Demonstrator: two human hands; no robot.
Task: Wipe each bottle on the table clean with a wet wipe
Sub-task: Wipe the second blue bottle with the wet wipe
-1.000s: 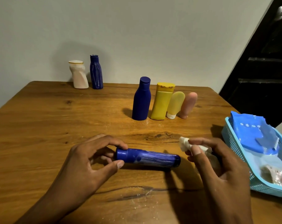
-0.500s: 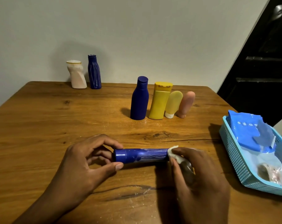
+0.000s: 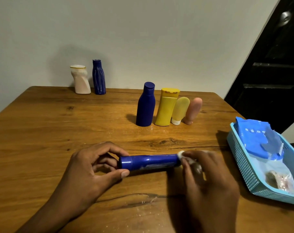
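Note:
A slim blue bottle (image 3: 149, 162) lies on its side on the wooden table (image 3: 58, 128), cap to the left. My left hand (image 3: 92, 167) pinches its cap end between thumb and fingers. My right hand (image 3: 208, 179) grips a bunched white wet wipe (image 3: 180, 154) against the bottle's right end. Behind them stand a blue bottle (image 3: 145, 105), a yellow bottle (image 3: 166, 107), a pale yellow tube (image 3: 180, 110) and a pink tube (image 3: 193, 111). At the far edge stand a white bottle (image 3: 80, 79) and a streaked blue bottle (image 3: 98, 77).
A light blue plastic basket (image 3: 242, 167) sits at the table's right edge, holding a blue wipes pack (image 3: 254, 137) and a crumpled used wipe (image 3: 276, 179). A wall runs behind the table, with a dark doorway (image 3: 274, 64) at the right.
My right hand brought the wipe from beside the bottle onto its right end and has slid slightly along it. My left hand keeps its pinch on the cap.

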